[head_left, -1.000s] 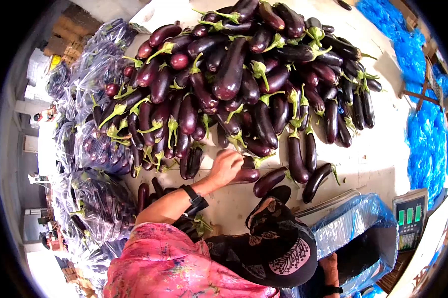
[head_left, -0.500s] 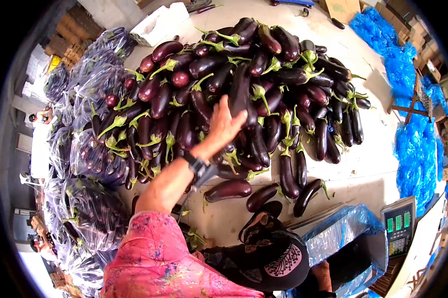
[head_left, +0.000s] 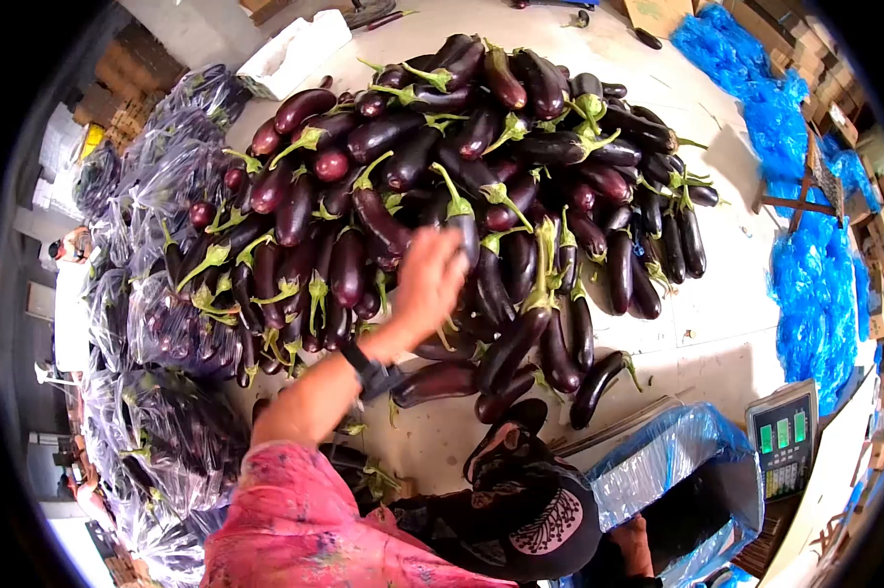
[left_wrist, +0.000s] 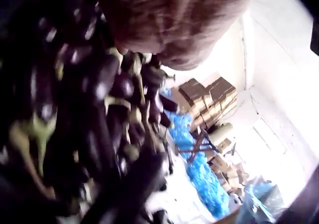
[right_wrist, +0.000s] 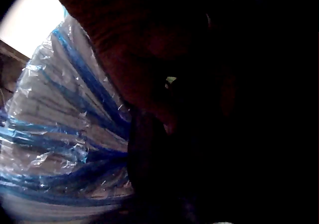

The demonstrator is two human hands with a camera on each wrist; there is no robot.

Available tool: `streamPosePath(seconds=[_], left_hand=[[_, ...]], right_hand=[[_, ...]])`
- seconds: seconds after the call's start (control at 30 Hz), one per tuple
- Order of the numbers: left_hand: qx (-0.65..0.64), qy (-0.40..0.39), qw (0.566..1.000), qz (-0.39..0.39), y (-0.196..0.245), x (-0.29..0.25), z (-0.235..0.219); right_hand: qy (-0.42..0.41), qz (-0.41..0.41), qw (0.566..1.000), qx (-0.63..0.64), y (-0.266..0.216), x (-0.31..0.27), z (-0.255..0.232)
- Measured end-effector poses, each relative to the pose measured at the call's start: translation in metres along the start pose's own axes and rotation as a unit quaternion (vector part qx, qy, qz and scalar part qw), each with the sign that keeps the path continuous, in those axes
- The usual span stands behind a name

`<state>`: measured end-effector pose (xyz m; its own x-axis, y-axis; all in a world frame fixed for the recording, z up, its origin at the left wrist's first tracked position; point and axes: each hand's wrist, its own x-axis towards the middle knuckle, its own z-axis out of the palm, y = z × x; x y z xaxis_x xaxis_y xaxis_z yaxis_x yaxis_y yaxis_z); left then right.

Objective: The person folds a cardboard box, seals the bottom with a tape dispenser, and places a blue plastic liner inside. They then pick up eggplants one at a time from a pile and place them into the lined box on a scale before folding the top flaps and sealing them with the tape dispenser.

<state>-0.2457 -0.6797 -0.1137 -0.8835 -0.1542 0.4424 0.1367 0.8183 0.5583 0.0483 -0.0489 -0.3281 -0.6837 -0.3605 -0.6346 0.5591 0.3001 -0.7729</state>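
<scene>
Lower than half a second ago, the left hand [head_left: 430, 276] now rests on the near slope of the eggplant pile [head_left: 481, 167] in the head view, blurred, so its finger spread is unreadable. Left wrist: palm [left_wrist: 174, 19] above dark eggplants [left_wrist: 99, 109]. Right wrist: right hand [right_wrist: 149, 64] beside a blue-striped plastic bag [right_wrist: 60, 134], fingers hidden.

Eggplants [head_left: 481, 186]: dark purple, green stems. Sleeve [head_left: 295, 519], 7 o'clock: pink floral. Plastic sheeting [head_left: 814, 274], 3 o'clock: blue. Scale [head_left: 783, 441] display: green.
</scene>
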Motion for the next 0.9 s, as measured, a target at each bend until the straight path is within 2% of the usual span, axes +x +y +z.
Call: streamPosePath(seconds=[0.03, 0.07, 0.1, 0.13, 0.17, 0.23, 0.27, 0.3, 0.33, 0.37, 0.4, 0.43, 0.47, 0.5, 0.53, 0.57, 0.6, 0.63, 0.67, 0.7, 0.73, 0.8, 0.83, 0.9], left_hand=[[0.055, 0.029, 0.997, 0.04, -0.013, 0.032, -0.014], [0.181, 0.04, 0.981, 0.058, -0.028, 0.06, -0.024], [0.281, 0.055, 0.952, 0.108, -0.046, 0.083, -0.033], [0.36, 0.007, 0.929, 0.09, -0.06, 0.097, -0.038], [0.395, -0.034, 0.912, 0.105, -0.084, 0.108, -0.04], [0.465, -0.114, 0.876, 0.061, -0.096, 0.123, -0.029], [0.447, -0.143, 0.88, 0.074, -0.085, 0.131, -0.028], [0.39, -0.133, 0.902, 0.131, -0.089, 0.133, -0.026], [0.383, -0.075, 0.908, 0.152, -0.06, 0.122, -0.028], [0.387, -0.139, 0.905, 0.107, -0.047, 0.129, -0.03], [0.435, -0.151, 0.882, 0.101, -0.05, 0.132, -0.027], [0.481, -0.173, 0.853, 0.105, -0.068, 0.138, -0.026], [0.534, -0.175, 0.824, 0.076, -0.08, 0.145, -0.022], [0.557, -0.172, 0.81, 0.068, -0.1, 0.153, -0.018], [0.56, -0.149, 0.811, 0.077, -0.105, 0.154, -0.017], [0.543, -0.151, 0.822, 0.082, -0.1, 0.151, -0.021], [0.526, -0.143, 0.837, 0.055, -0.096, 0.149, -0.024], [0.479, -0.18, 0.859, -0.014, -0.12, 0.156, -0.029], [0.432, -0.214, 0.872, -0.087, -0.144, 0.162, -0.039], [0.191, -0.22, 0.918, -0.268, -0.129, 0.146, -0.061], [0.001, -0.192, 0.915, -0.354, -0.114, 0.125, -0.081], [-0.241, -0.139, 0.887, -0.368, -0.109, 0.082, -0.112], [-0.268, -0.158, 0.847, -0.43, -0.086, 0.064, -0.12], [-0.392, -0.179, 0.781, -0.453, -0.033, 0.023, -0.129]], right_hand=[[0.001, -0.007, 1.0, -0.013, -0.005, 0.003, 0.003], [0.003, -0.014, 1.0, -0.026, -0.012, 0.005, 0.005], [0.012, -0.035, 0.999, -0.028, -0.012, 0.008, 0.008], [0.023, -0.032, 0.999, -0.021, -0.012, 0.006, 0.009], [0.033, -0.03, 0.999, -0.013, -0.015, 0.005, 0.012], [0.042, 0.008, 0.997, 0.059, -0.08, 0.004, 0.032], [0.033, -0.007, 0.997, -0.07, -0.102, 0.0, 0.034], [0.03, -0.024, 0.977, -0.207, -0.124, -0.004, 0.037], [0.03, -0.041, 0.942, -0.331, -0.145, -0.007, 0.038], [0.069, 0.073, 0.938, -0.331, -0.164, -0.008, 0.041], [0.098, 0.184, 0.924, -0.322, -0.174, -0.012, 0.045], [0.131, 0.229, 0.901, -0.345, -0.191, -0.019, 0.051], [0.185, 0.178, 0.9, -0.353, -0.194, -0.031, 0.055], [0.199, 0.202, 0.878, -0.385, -0.2, -0.03, 0.06], [0.21, 0.189, 0.869, -0.406, -0.209, -0.037, 0.061], [0.207, 0.215, 0.871, -0.391, -0.228, -0.045, 0.057], [0.2, 0.239, 0.871, -0.379, -0.248, -0.054, 0.051], [0.209, 0.234, 0.871, -0.378, -0.262, -0.063, 0.043], [0.216, 0.226, 0.871, -0.379, -0.273, -0.069, 0.035], [0.237, 0.181, 0.875, -0.382, -0.276, -0.077, 0.024], [0.255, 0.119, 0.881, -0.38, -0.274, -0.084, 0.011], [0.295, 0.063, 0.886, -0.352, -0.294, -0.095, -0.006], [0.295, 0.057, 0.897, -0.324, -0.306, -0.099, -0.012], [0.295, 0.042, 0.913, -0.28, -0.324, -0.104, -0.018]])
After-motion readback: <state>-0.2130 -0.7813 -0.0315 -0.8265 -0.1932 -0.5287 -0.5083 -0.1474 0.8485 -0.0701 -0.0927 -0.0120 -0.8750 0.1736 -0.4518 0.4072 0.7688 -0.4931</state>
